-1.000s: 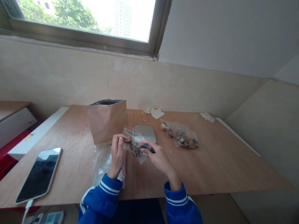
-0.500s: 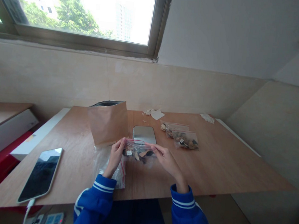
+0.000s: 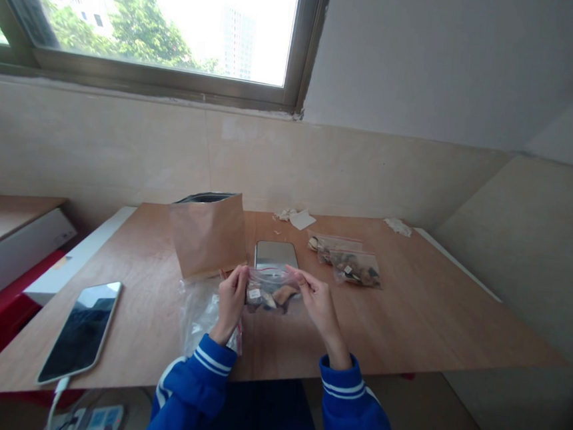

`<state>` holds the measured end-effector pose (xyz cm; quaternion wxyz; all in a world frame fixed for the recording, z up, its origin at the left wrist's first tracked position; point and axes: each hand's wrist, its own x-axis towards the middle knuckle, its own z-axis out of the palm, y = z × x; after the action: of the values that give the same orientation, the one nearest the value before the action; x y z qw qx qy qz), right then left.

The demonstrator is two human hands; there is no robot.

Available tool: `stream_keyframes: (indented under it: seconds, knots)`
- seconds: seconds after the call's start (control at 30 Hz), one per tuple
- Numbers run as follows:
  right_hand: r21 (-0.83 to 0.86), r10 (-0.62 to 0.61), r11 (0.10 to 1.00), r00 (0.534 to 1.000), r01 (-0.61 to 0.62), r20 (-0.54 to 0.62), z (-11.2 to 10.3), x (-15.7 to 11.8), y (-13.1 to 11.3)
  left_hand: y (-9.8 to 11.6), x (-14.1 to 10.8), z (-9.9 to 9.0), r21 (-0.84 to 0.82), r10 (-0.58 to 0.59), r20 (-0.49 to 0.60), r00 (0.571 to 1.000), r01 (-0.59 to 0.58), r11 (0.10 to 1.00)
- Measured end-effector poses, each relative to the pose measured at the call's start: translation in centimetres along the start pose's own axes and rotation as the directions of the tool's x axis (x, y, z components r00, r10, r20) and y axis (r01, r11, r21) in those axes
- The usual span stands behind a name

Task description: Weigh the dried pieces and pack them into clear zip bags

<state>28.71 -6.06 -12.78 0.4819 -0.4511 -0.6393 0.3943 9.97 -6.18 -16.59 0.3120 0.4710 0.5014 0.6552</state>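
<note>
From the head camera I look down past a bright window (image 3: 153, 22) and a tiled wall (image 3: 121, 150) onto the wooden counter (image 3: 408, 313). A phone (image 3: 80, 332) lies at the left, its charging cable running off the near edge. Ahead stand a kraft paper bag (image 3: 208, 235) and a flat silver slab (image 3: 277, 256), perhaps a scale, with two filled zip bags (image 3: 354, 269) lying to its right. A loose clear plastic bag (image 3: 198, 318) lies under the left hand (image 3: 231, 304).

Both hands hold a small zip bag (image 3: 273, 294) just above the counter. The left hand and right hand (image 3: 319, 308) each pinch one side narrowly between thumb and fingers. That spread seems to keep the film taut, leaving the dark and tan pieces (image 3: 273, 301) and a small white label (image 3: 255, 294) visible near the bottom.
</note>
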Motion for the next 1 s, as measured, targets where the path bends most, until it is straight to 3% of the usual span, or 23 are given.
stream_keyframes:
  seconds: [0.07, 0.27, 0.43, 0.6, 0.77, 1.0]
  knots:
    - [-0.039, -0.022, 0.999, 1.000, 0.022, -0.006, 0.2, 0.1, 0.1, 0.0, -0.1, 0.1, -0.002, -0.014, 0.038, 0.999, 0.014, 1.000]
    - [-0.007, 0.042, 0.999, 0.973, -0.044, -0.225, 0.2, 0.1, 2.5, -0.3, 0.1, 0.1, 0.035, -0.034, -0.055, 0.998, 0.036, 0.999]
    - [0.095, 0.120, 0.990, 0.965, -0.100, -0.235, 0.5, -0.2, 4.4, -1.2, 0.3, 0.1, 0.006, -0.080, -0.011, 0.997, 0.080, 0.997]
    - [0.135, 0.143, 0.985, 0.945, -0.107, -0.295, 0.8, 0.1, 6.0, -2.7, -0.3, 0.0, -0.070, -0.155, -0.040, 0.987, 0.152, 0.986]
    - [0.180, 0.155, 0.979, 0.914, -0.092, -0.374, 0.8, 0.6, 7.5, -3.4, -0.7, -0.2, -0.123, -0.237, 0.051, 0.970, 0.241, 0.963]
    - [0.238, 0.208, 0.964, 0.901, -0.122, -0.381, 0.4, 0.4, 8.7, -3.2, -0.8, -0.1, -0.291, -0.339, 0.123, 0.933, 0.360, 0.886]
